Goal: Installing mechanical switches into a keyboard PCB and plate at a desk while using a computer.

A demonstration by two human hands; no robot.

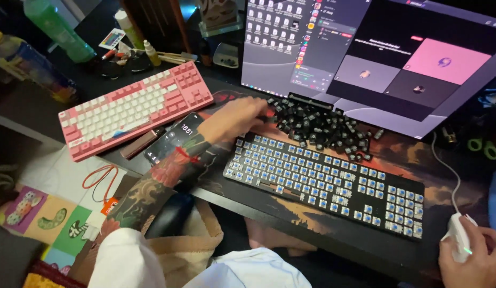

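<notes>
Left hand (238, 118) curls into the keycap pile (322, 128) (grip unclear); right hand (474, 256) clasps the mouse (457, 236); refitting the bare keyboard (328, 181) needs one cap pinched

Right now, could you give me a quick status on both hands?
Left hand in black keycap pile. Right hand on white mouse. Stripped keyboard between.

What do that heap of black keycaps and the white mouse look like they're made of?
Black keycaps, under the left hand: probably moulded plastic, matt with dull highlights. White mouse, under the right hand: likely smooth plastic with a slight sheen.
</notes>
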